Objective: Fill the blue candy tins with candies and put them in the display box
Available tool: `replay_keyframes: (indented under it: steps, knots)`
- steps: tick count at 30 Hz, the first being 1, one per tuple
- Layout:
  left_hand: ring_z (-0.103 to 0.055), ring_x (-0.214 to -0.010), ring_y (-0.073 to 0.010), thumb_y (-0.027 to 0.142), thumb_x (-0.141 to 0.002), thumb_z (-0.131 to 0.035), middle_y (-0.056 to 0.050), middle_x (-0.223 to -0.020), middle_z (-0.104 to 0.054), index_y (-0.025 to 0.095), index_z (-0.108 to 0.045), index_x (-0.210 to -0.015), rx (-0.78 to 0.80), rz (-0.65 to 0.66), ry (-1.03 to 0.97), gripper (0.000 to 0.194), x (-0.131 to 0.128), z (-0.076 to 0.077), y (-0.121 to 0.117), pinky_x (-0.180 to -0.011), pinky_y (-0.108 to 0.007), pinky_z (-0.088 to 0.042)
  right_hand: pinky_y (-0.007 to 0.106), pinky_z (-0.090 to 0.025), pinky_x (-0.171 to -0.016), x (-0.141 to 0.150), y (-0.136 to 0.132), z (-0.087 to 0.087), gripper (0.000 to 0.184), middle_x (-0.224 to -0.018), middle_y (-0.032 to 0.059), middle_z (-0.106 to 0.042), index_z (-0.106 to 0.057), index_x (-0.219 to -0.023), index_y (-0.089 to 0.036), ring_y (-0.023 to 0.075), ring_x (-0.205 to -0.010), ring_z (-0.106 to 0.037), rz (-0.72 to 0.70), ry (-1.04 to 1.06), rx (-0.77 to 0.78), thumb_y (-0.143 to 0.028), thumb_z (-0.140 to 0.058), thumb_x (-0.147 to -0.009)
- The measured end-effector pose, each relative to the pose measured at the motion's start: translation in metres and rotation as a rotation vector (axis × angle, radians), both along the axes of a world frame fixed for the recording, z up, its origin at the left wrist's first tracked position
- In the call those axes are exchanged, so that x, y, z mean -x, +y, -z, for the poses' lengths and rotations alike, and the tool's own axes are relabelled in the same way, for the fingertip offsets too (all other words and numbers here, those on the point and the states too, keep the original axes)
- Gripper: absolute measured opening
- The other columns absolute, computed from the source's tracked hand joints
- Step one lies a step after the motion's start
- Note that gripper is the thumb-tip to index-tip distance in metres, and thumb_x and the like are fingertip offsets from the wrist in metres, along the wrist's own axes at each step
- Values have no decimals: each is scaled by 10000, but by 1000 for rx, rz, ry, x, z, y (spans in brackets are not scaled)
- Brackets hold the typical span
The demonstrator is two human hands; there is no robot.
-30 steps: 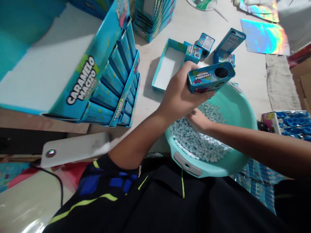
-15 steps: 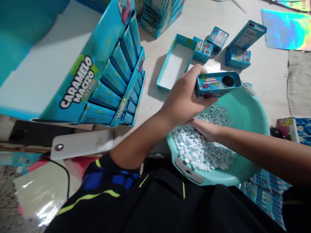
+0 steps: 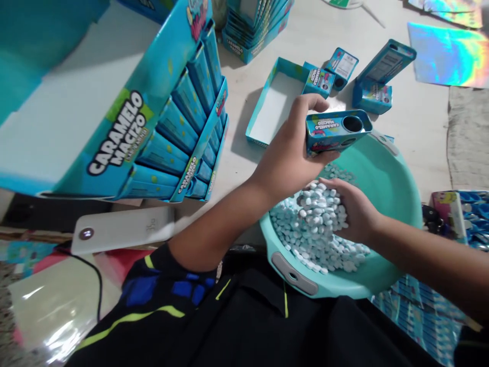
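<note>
Blue container [image 3: 324, 131] clamped in left hand [image 3: 287, 154] — right hand [image 3: 358, 211], fingers apparently together, cups pale tablets [image 3: 321, 208] over tub [image 3: 389, 176].

Glossy teal plastic basin [image 3: 397, 178]; matt white candies [image 3: 323, 209].

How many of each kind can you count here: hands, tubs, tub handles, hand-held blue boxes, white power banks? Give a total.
Left hand: 1
Right hand: 1
Tub: 1
Tub handles: 2
Hand-held blue box: 1
White power bank: 1
Total: 7
</note>
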State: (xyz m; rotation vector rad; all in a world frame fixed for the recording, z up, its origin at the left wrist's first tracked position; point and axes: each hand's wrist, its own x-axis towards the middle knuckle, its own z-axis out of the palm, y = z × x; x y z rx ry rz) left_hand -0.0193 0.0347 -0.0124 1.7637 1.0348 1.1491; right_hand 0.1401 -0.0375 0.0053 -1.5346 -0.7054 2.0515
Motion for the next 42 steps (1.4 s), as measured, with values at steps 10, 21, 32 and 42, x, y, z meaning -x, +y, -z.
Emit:
replay_keyframes:
  steps: [10, 21, 32, 42]
  knots:
    - [-698, -1016, -282, 151, -807, -754, -56, -1130, -695, 261, -527, -1174, 26, 167, 258, 445, 7, -11, -7, -799, -372, -561, 351, -571, -696, -16, -7, -41, 227, -874, 8, -708, -679, -891, -303, 190, -778, -674, 428, 179, -381, -512, -592, -901]
    - [-697, -959, -250, 236, -790, -784, -40, -1072, -728, 241, -598, -1128, -6, 512, 215, 386, 8, -16, -5, -765, -355, -547, 444, -556, -952, -44, 25, -25, 250, -1059, 64, -658, -563, -911, -290, 262, -1121, -673, 488, 7, -845, -532, -506, -879]
    - [-695, -933, -231, 265, -829, -767, -38, -1048, -737, 223, -615, -1162, -8, 588, 253, 369, 9, -21, -7, -772, -332, -530, 459, -536, -887, -28, 17, -22, 306, -924, 45, -600, -619, -837, -279, 272, -1001, -648, 727, 101, -782, -585, -611, -829]
    - [-704, -1004, -245, 332, -854, -790, -71, -1144, -743, 219, -611, -1224, -102, 557, 250, 426, 9, -19, -8, -830, -347, -532, 343, -539, -763, -13, 12, -41, 214, -783, 8, -585, -657, -730, -247, 175, -784, -601, 914, 195, -754, -423, -612, -842]
